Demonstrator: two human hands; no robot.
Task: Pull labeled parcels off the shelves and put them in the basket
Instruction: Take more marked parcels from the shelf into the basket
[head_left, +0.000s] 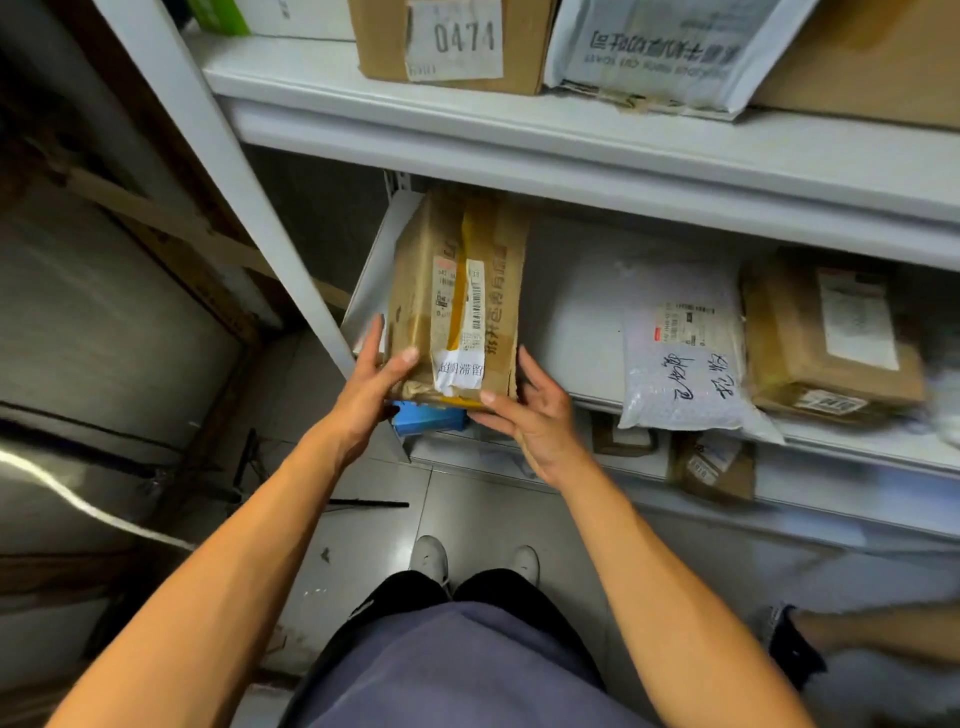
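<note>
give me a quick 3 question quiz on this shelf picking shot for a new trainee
1. True or false: both hands are on the brown taped box at the left end of the middle shelf.
2. Which parcel lies directly right of that box on the same shelf? A) white bubble mailer B) green carton C) blue box
3. Fill in: the cardboard box on the top shelf carries the number ____.

Key
1. True: the left hand grips its left side, the right hand its right side.
2. A, the white bubble mailer with handwriting.
3. 0474, on the numbered box.
</note>
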